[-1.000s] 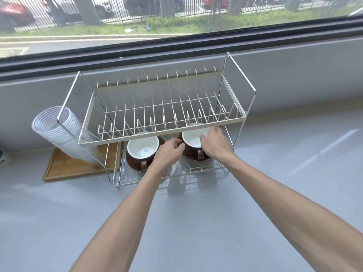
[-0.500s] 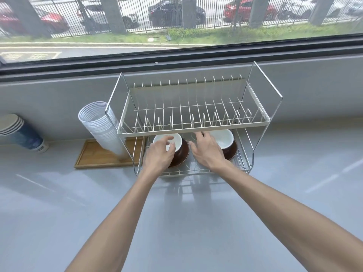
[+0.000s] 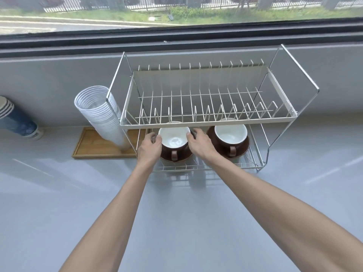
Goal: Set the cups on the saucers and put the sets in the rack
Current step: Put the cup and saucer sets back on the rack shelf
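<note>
A two-tier wire rack (image 3: 206, 125) stands on the grey counter by the window. On its lower shelf sit two sets, each a brown cup with a white inside on a brown saucer. My left hand (image 3: 150, 147) and my right hand (image 3: 201, 144) clasp the left cup (image 3: 173, 137) from either side, fingers curled against its wall above its saucer (image 3: 176, 159). The right cup (image 3: 230, 134) rests untouched on its saucer (image 3: 244, 148). Both cup handles point toward me. The upper shelf holds nothing.
A leaning stack of clear plastic cups (image 3: 98, 112) stands on a wooden tray (image 3: 92, 147) just left of the rack. Blue paper cups (image 3: 17, 122) lie at the far left. The counter (image 3: 176, 213) stretches toward me.
Both hands have shifted from the right cup set across to the left one and closed around it. The view has also moved closer and leftward.
</note>
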The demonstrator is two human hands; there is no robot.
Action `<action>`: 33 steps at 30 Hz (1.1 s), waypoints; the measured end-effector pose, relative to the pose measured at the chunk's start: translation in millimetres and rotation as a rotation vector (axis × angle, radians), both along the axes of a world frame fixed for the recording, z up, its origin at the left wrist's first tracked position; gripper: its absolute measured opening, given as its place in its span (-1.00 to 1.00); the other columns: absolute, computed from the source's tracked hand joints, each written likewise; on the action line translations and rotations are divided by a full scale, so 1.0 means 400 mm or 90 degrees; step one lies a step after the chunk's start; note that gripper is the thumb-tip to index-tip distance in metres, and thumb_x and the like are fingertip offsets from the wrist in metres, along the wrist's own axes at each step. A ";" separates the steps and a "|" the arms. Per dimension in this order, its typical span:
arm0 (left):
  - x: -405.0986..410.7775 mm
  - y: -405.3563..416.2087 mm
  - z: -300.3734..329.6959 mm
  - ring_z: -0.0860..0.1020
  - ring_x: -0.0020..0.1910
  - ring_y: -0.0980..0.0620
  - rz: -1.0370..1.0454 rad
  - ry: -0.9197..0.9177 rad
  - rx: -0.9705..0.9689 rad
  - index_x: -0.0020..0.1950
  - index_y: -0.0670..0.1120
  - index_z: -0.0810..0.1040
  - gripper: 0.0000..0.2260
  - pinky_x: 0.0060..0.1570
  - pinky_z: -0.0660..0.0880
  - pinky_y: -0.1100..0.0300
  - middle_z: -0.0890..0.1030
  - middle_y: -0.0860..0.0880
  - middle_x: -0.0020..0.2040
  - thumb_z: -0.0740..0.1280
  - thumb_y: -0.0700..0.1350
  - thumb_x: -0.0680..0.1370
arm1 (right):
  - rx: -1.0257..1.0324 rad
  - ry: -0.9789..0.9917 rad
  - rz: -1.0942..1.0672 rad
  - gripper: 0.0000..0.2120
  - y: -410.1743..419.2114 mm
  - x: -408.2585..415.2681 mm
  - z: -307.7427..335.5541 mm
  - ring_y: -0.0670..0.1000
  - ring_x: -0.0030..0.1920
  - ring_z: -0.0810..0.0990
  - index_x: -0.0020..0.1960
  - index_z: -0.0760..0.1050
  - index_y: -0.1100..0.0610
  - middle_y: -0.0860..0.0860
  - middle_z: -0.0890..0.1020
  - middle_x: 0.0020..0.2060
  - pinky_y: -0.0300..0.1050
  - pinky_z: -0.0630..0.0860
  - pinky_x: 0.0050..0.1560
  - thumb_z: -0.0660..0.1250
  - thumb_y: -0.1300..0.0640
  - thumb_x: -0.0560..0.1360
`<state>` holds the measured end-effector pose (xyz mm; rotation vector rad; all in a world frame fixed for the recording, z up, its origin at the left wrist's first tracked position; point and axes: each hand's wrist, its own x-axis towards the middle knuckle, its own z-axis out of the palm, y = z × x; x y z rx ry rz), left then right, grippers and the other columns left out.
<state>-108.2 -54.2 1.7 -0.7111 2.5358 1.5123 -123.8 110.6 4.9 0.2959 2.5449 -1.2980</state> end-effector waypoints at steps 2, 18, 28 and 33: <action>0.000 0.003 -0.013 0.49 0.32 -0.16 0.002 -0.009 0.015 0.43 0.07 0.44 -0.51 0.28 0.49 -0.14 0.54 -0.05 0.37 0.16 0.15 0.53 | -0.013 -0.009 -0.004 -0.52 -0.002 -0.003 -0.013 0.18 0.42 0.39 0.49 0.28 0.14 0.16 0.43 0.42 0.03 0.30 0.39 0.08 -0.05 0.64; 0.003 0.016 -0.031 0.56 0.23 -0.13 0.023 0.008 0.080 0.39 0.03 0.48 -0.60 0.21 0.55 -0.16 0.60 -0.05 0.27 0.23 0.07 0.57 | -0.024 -0.001 0.011 -0.57 0.009 -0.014 -0.023 0.18 0.36 0.44 0.45 0.36 0.12 0.12 0.51 0.35 0.06 0.36 0.34 0.03 0.01 0.66; 0.001 0.012 -0.015 0.52 0.27 -0.14 -0.021 -0.018 0.032 0.47 -0.01 0.41 -0.57 0.25 0.52 -0.14 0.52 -0.07 0.37 0.23 0.04 0.60 | -0.002 -0.001 0.019 -0.57 0.015 0.000 0.000 0.18 0.35 0.45 0.43 0.40 0.14 0.12 0.53 0.34 0.05 0.37 0.34 0.07 0.00 0.64; 0.022 -0.007 0.014 0.50 0.20 -0.12 -0.121 -0.068 -0.034 0.50 -0.02 0.36 -0.54 0.21 0.54 -0.10 0.49 -0.05 0.28 0.23 0.05 0.62 | 0.030 0.017 0.050 -0.60 0.033 0.029 0.040 0.18 0.34 0.47 0.39 0.44 0.16 0.14 0.54 0.33 0.06 0.38 0.34 0.09 0.03 0.64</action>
